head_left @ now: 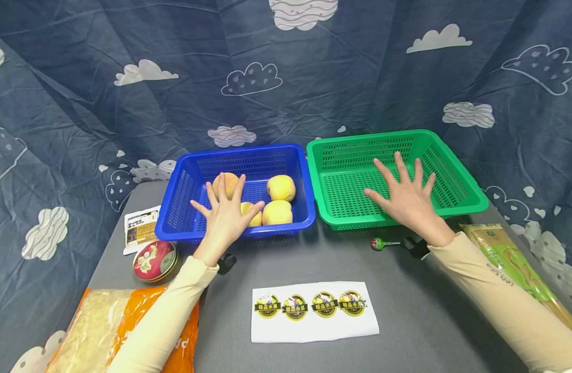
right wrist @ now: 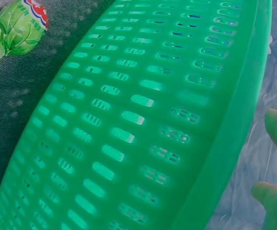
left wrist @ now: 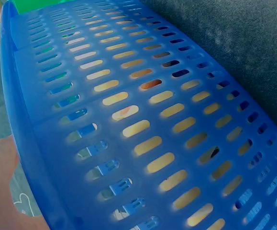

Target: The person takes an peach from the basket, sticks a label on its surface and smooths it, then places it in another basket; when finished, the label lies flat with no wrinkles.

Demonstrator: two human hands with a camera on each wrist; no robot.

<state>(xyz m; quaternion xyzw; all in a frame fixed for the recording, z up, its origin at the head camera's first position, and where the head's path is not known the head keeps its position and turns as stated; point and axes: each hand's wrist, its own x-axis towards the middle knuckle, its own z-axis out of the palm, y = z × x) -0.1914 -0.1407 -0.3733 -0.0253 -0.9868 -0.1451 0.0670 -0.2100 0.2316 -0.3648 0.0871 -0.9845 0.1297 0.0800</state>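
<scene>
My left hand [head_left: 225, 220], fingers spread, is over the front part of the blue basket [head_left: 306, 207]. Several round yellow fruits lie in that basket: one yellow fruit [head_left: 281, 188] at the right, another [head_left: 277, 212] in front of it, and a more orange one [head_left: 226, 185] partly hidden behind my fingers. My right hand [head_left: 409, 202] is spread wide over the green basket [head_left: 346, 194], which holds nothing that shows. Both hands are without any object. Close up, the left wrist view shows the blue basket's slotted wall [left wrist: 143, 120], with yellow showing through the slots.
A lollipop [head_left: 378, 243] in green wrapping lies before the green basket. A sheet of round stickers [head_left: 313, 321] is at the front. At left are a red round tin [head_left: 154, 260], a white-and-brown packet [head_left: 142, 228] and an orange bag [head_left: 127, 316]. A green packet [head_left: 514, 259] lies at right.
</scene>
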